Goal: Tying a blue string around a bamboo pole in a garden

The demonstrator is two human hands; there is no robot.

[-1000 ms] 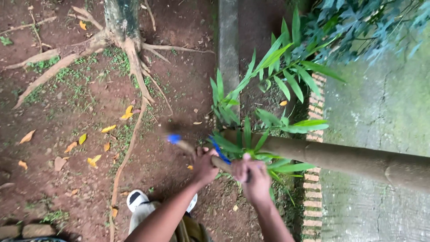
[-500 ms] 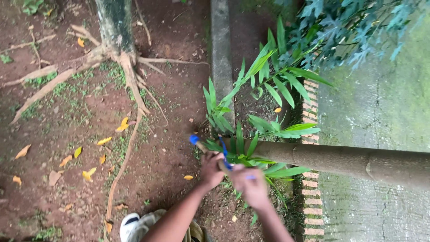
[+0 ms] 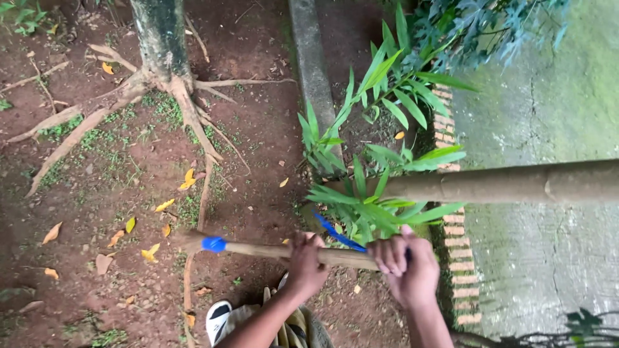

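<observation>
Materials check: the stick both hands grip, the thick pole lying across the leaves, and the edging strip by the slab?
Brown stick with a blue band, gripped by the left hand and right hand: likely wood, matte and bare. Thick tan pole: probably bamboo, judging by its ringed node and smooth dull skin. Edging strip: apparently brick, with reddish blocks and pale joints.

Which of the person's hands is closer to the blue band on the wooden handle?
The left hand. It grips the wooden handle partway along, a short way from the blue band. The right hand holds the same handle farther along, beside the green leaves, well away from the band.
</observation>
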